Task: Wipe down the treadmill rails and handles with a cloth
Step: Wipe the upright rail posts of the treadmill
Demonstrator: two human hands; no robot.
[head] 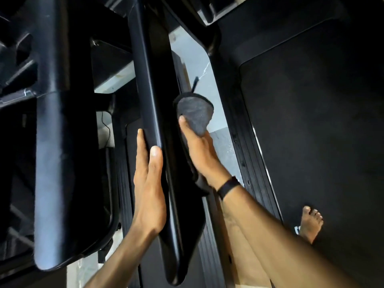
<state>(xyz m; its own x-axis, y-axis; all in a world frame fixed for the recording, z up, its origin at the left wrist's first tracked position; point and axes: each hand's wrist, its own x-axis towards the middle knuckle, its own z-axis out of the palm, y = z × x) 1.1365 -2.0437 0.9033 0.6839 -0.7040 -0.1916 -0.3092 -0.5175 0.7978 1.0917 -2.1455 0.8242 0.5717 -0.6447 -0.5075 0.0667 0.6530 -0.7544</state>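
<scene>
Along the long matte-black treadmill handrail (153, 113), the left hand (148, 183) lay flat with straight fingers, while the right hand (199, 150) gripped a dark grey felt-like cloth (195, 113) beside it; loosely bunched, the cloth might slip free.

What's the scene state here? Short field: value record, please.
setting: treadmill, seen from above
left hand: flat against the left side of the handrail, fingers straight
right hand: holds grey cloth against the rail's right side
right wrist: black band
belt: bare foot on it
</scene>
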